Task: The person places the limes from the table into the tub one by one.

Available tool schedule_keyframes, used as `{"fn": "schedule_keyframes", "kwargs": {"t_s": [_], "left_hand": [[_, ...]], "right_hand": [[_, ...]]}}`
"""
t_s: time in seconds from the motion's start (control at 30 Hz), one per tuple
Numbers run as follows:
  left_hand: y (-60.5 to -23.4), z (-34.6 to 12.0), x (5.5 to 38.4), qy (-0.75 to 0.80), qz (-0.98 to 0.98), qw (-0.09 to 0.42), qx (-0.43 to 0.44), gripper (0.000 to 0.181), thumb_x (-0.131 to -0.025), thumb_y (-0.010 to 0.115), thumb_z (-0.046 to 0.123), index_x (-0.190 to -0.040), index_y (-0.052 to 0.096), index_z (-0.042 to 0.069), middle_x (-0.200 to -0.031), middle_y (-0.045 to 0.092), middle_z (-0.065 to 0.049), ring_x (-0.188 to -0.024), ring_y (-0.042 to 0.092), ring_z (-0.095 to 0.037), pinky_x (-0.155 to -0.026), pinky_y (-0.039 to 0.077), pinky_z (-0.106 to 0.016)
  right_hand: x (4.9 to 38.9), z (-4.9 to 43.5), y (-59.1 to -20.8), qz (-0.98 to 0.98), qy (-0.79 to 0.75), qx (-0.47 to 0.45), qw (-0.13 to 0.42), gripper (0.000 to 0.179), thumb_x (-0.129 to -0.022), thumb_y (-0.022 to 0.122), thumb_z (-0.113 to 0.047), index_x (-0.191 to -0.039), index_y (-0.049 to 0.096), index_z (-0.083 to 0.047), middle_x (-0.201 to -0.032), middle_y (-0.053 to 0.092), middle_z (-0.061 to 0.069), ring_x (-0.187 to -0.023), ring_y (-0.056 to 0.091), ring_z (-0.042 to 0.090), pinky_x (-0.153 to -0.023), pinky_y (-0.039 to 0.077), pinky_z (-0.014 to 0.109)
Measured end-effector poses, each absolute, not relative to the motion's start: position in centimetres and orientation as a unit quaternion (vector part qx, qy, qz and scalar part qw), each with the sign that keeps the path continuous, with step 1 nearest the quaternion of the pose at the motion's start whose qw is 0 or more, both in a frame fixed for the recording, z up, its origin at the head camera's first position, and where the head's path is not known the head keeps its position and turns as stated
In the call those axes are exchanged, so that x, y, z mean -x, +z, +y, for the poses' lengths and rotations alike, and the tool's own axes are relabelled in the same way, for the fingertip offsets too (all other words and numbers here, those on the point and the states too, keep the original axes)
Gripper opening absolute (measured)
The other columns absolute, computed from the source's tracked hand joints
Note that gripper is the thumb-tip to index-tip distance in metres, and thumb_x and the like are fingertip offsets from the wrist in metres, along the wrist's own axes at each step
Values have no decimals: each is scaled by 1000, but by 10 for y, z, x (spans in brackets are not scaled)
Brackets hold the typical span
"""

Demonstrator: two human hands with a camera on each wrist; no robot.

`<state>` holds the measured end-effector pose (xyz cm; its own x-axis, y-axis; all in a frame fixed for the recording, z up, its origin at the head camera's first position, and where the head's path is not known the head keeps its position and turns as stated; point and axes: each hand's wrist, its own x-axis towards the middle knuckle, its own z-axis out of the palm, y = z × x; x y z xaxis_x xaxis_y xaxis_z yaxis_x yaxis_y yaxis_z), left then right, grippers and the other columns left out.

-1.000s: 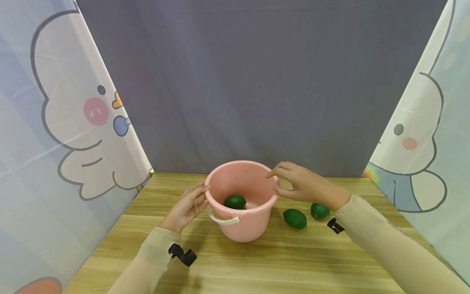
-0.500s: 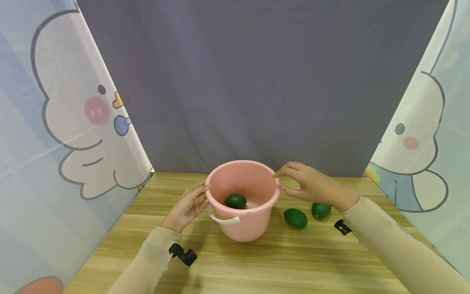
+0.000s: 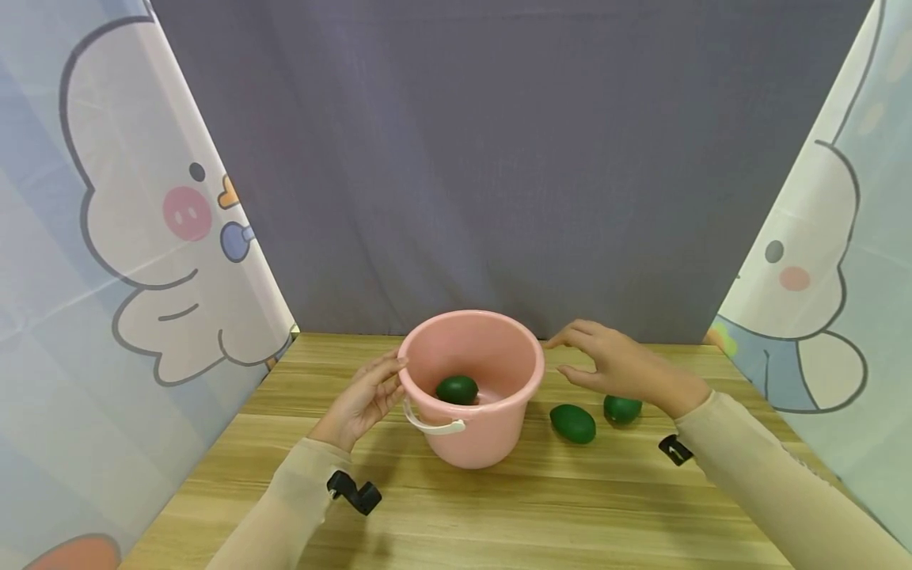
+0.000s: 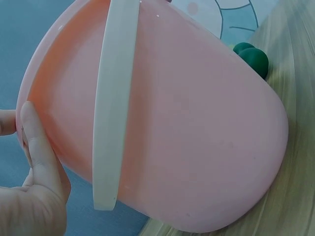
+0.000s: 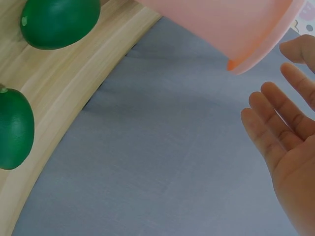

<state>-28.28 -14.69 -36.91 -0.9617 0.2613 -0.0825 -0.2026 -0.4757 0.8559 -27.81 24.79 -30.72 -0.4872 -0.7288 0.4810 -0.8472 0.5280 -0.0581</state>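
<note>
Pink bucket (image 3: 484, 431): standing upright, ctr.
R hand (image 3: 613, 362): hovering just R of rim, not touching, fingers spread.
L hand (image 3: 362, 400): pinching L rim.
Green fruit A (image 3: 573, 424): lying below & nearside of R hand (nearer hand), long axis slanting far-L to near-R.
Fruit B (image 3: 622, 409): lying R of A.
Fruit C (image 3: 457, 390): lying in bucket.

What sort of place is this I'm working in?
Probably a makeshift recording booth: a plain gray cloth hangs behind the wood-grain tabletop, and cartoon-printed curtains flank it on both sides.
</note>
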Motion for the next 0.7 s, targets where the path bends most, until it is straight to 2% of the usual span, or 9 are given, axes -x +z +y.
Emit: {"fn": "schedule_keyframes", "kwargs": {"t_s": [0.47, 0.7], "left_hand": [[-370, -149, 282, 855, 497, 138, -41, 54, -102, 54, 6, -151, 33, 2, -115, 57, -8, -80, 63, -7, -65, 56, -11], [-370, -151, 282, 852, 503, 138, -44, 56, -102, 54, 7, -152, 31, 2, -118, 55, -8, -82, 63, -7, -65, 56, -11]], "right_hand": [[277, 254, -319, -854, 151, -454, 203, 32, -88, 78, -13, -118, 67, -9, -113, 64, 2, -101, 63, 16, -79, 61, 36], [278, 256, -329, -860, 146, -443, 207, 31, -87, 78, -14, -117, 68, -10, -110, 63, -3, -97, 63, 13, -76, 61, 35]]}}
